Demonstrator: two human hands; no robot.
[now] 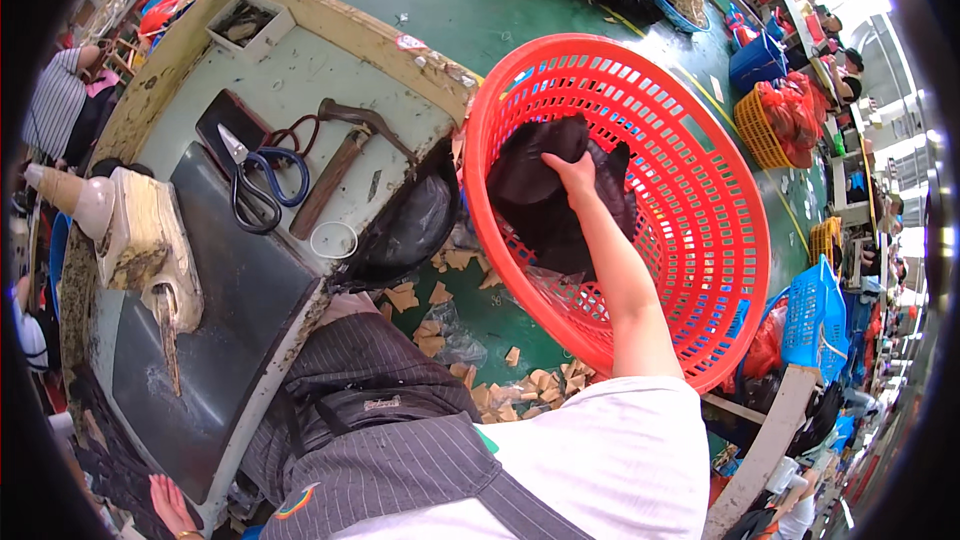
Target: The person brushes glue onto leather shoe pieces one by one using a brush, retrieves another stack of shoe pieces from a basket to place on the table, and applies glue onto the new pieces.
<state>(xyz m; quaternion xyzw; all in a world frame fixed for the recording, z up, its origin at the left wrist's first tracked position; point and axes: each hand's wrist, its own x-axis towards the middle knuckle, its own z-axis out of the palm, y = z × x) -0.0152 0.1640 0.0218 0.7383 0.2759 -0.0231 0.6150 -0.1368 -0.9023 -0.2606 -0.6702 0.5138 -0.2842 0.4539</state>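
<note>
At right, the right grip (572, 174) pinches dark pieces (532, 202) inside a tilted red basket (735, 230). The left grip (172, 508), fingers extended, is at near left. The counter (320, 65) carries dark-handled scissors (243, 156), a hammer (332, 183) and, left, a wooden block (148, 230).

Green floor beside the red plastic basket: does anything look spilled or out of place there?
Yes: angular tan scraps lie strewn on the green floor below and left of the red plastic basket, with crumpled clear plastic among them. Scattered loose rather than gathered in a container, they look untidy.
</note>
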